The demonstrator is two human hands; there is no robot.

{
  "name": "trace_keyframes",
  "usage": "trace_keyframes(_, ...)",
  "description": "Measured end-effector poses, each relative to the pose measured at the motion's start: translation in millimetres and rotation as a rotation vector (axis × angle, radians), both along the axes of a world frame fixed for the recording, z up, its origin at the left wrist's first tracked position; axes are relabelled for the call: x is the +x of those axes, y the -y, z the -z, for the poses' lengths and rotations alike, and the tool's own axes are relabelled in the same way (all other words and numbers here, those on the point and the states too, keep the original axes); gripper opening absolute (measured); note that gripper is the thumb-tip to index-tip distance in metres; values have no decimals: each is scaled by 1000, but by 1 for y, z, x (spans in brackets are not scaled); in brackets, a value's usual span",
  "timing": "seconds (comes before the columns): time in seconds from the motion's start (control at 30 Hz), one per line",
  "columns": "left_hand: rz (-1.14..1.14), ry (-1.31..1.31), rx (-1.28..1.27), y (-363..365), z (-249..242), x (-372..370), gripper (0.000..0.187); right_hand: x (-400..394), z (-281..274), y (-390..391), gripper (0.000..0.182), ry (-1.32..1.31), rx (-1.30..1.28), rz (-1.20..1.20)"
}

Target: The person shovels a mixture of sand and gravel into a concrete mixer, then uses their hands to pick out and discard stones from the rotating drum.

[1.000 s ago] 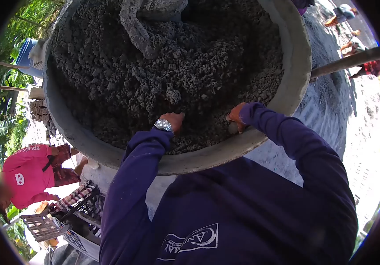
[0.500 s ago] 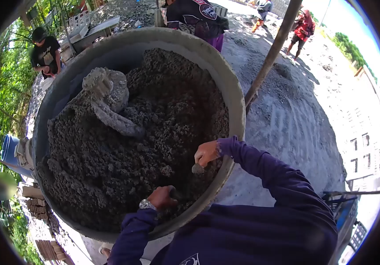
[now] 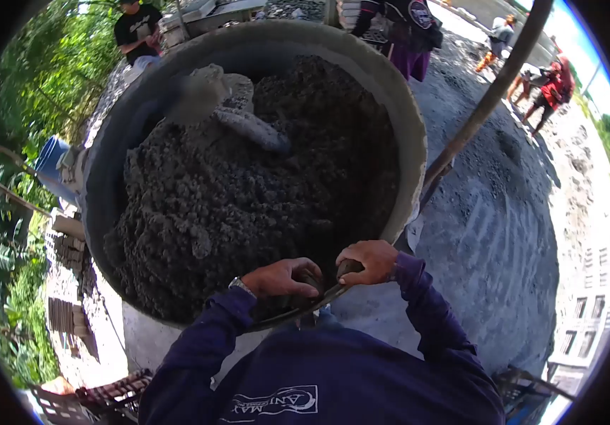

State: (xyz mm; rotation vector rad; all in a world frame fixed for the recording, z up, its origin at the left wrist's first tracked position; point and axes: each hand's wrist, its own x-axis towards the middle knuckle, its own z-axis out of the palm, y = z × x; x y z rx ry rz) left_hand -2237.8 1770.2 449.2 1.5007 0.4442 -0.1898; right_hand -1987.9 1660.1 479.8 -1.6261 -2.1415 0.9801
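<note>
A large round mixing drum holds a heap of dark, damp, crumbly cement mix. From the mix rises a caked mixing arm. At the near rim, my left hand curls around a dark lump, its watch-banded wrist over the drum. Just to the right, my right hand closes on another dark grey lump, right above the rim. The two hands are close together, fingertips facing each other. Whether the lumps are stone or clumped mix, I cannot tell.
A wooden pole slants up beside the drum's right side. A blue barrel stands at left, above stacked blocks. People stand beyond: one in black, one in purple trousers, one in red. Crates sit at the lower edges.
Both hands have moved from down in the mix to the drum's near rim and come closer together. The camera view has shifted, so the drum sits further right and higher.
</note>
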Motion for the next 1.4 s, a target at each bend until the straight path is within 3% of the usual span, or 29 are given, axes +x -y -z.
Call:
trace_keyframes(0.03, -14, 67, 75, -3, 13, 5, 54, 5, 2, -4, 40, 22, 25, 9)
trace_keyframes(0.13, 19, -118, 26, -2, -14, 11, 52, 6, 10, -7, 36, 54, 83, -56)
trace_keyframes(0.2, -46, -128, -1, 2, -16, 10, 51, 3, 16, -3, 33, 51, 204, 70)
trace_keyframes(0.27, 41, -85, 187, 3, -17, 11, 48, 3, 20, -1, 32, 48, 246, 46)
trace_keyframes(0.4, -119, 62, 116, 12, -58, -2, 46, -1, 18, 2, 32, -40, 312, 102)
trace_keyframes(0.47, -342, 245, 186, 10, -87, -24, 46, 0, 19, 5, 32, -120, 179, 178)
trace_keyframes(0.53, -505, 381, 491, -7, -93, -59, 45, -3, 19, 8, 33, -197, 34, 257)
trace_keyframes(0.6, -736, 222, 315, -12, -127, -106, 46, -9, 16, 11, 36, -381, 60, 395)
trace_keyframes(0.67, -890, 248, 429, -31, -123, -153, 46, -4, 17, 9, 37, -454, 112, 452)
trace_keyframes(0.83, -1031, 198, 454, -73, -102, -228, 47, -16, 3, 4, 40, -730, 225, 696)
trace_keyframes(0.93, -923, 102, 190, -84, -73, -235, 48, -53, -13, -2, 38, -741, 278, 763)
trace_keyframes(1.03, -536, -14, -93, -76, -18, -212, 54, -107, -22, -22, 38, -539, 265, 699)
trace_keyframes(1.07, -311, -58, -23, -67, 15, -205, 55, -116, -17, -28, 38, -530, 263, 719)
trace_keyframes(1.1, -84, -98, 47, -60, 42, -197, 57, -124, -7, -35, 38, -343, 84, 503)
trace_keyframes(1.17, 162, -260, 131, -59, 34, -178, 54, -140, 21, -38, 39, -51, -154, 162)
trace_keyframes(1.2, 207, -246, 127, -67, 37, -173, 54, -147, 34, -35, 39, 57, -225, 36)
trace_keyframes(1.27, 309, -270, -84, -78, 47, -167, 51, -158, 38, -32, 38, 93, -268, 131)
trace_keyframes(1.4, 322, -97, 31, -82, 74, -171, 50, -158, 44, -37, 35, 108, -255, 219)
